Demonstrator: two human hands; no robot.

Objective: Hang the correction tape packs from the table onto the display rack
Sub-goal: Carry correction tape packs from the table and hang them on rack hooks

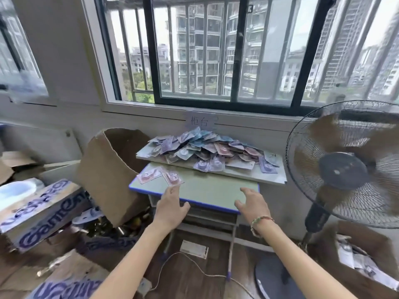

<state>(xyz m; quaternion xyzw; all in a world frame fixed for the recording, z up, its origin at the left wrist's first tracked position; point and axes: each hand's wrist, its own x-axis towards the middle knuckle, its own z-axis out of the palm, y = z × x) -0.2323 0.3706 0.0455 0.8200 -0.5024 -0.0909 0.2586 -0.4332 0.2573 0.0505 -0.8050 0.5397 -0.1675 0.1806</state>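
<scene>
Reaching w/ left hand [171, 209], fingers spread loose, tips just touching nearest pink pack [172, 177] at table [207, 195] front-left. Right hand [251, 203] hovers wide, empty, front-right. Main pile [207, 151] sits behind; rack not visible.

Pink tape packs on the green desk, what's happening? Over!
Left hand open, fingertips touching nearer pink blister-carded tape pack. Right hand open, empty. Heap of mixed-colour packs waiting behind. No rack in view.
</scene>
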